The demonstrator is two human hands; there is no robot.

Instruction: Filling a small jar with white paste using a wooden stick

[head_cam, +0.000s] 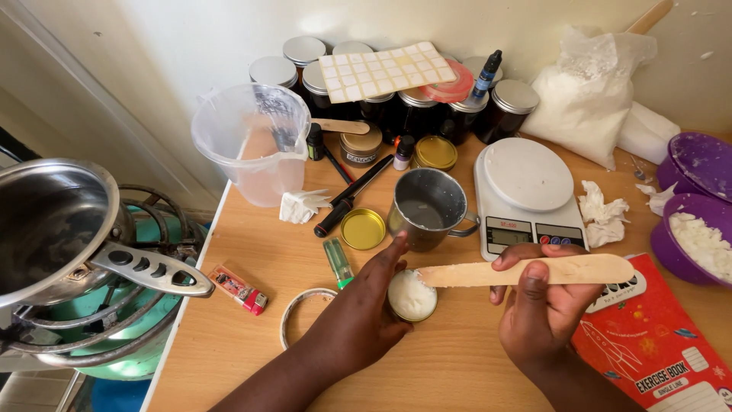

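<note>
At the near edge of the table (457, 366), the left hand (358, 313) wraps a small round tin (412, 296) of white wax, fingers closed about its side and the forefinger stretched up to the metal cup (427, 207) behind it; the grip appears meant to steady the tin. The right hand (537, 305) pinches a flat wooden stick (526, 271), thumb on top and fingers curled beneath, the stick level with its tip at the tin's rim, a hold suited to scraping or smoothing the wax.

Count, near the hands: one tin, one stick, one cup, one white scale (526, 194) just right of the cup, one green lighter (338, 263) and one loose ring-shaped lid (303, 309) beside the left wrist. Two gold lids (363, 229) lie apart, one left of the cup, one behind it. Two purple bowls (694, 236) sit at the right edge, one holding white flakes. One clear jug (255, 141) stands at the back left. One pan (53, 221) rests on a burner off the table. The dark jars at the wall overlap; their number cannot be fixed.
</note>
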